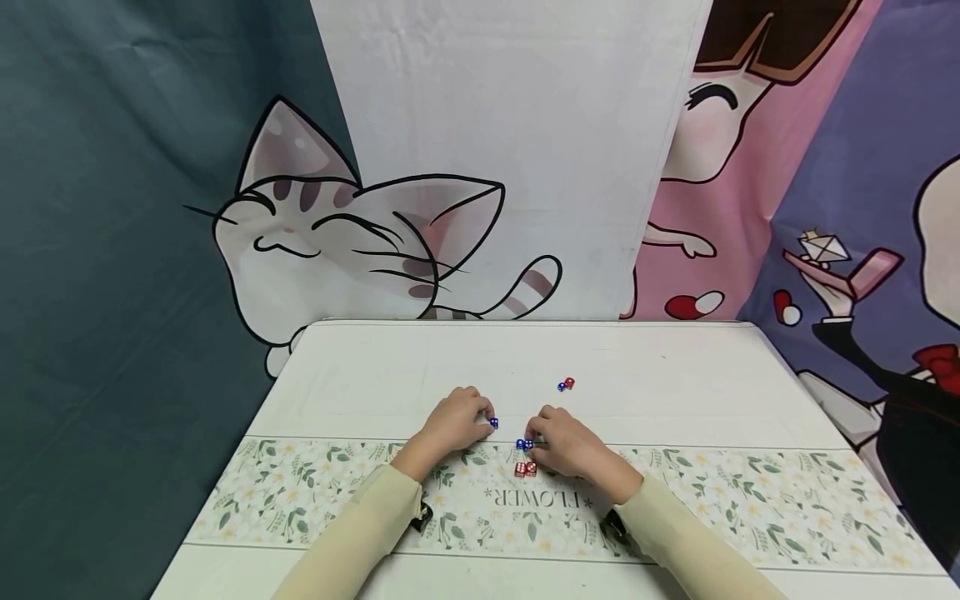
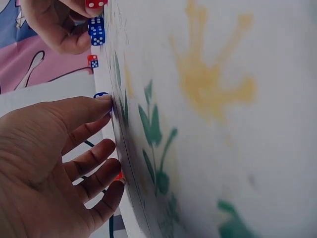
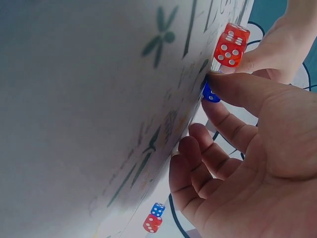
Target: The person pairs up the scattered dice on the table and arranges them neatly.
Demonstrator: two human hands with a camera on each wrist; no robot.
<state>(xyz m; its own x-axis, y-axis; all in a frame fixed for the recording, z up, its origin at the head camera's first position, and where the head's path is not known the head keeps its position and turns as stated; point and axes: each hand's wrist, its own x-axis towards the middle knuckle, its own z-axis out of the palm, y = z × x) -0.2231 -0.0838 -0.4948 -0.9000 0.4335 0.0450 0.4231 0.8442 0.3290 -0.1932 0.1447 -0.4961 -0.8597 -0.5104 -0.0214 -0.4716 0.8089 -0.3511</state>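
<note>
My left hand [image 1: 456, 422] pinches a blue die [image 1: 493, 423] between thumb and index finger on the white table. In the left wrist view, a bit of a red die [image 2: 119, 176] shows behind the curled outer fingers. To the right, my right hand [image 1: 570, 443] holds another blue die [image 3: 211, 93] between thumb and index fingertip, its other fingers loosely bent. That die sits side by side with a second blue die [image 1: 521, 444]. Just nearer me lies a pair of red dice [image 1: 526, 470], touching each other.
Farther back on the table [image 1: 675, 375], a small blue die [image 1: 561, 387] and a red die [image 1: 570, 382] lie together. A printed floral band [image 1: 750, 500] with the word FLOWER crosses the tabletop. Cartoon-printed curtains [image 1: 525, 108] hang behind the far edge.
</note>
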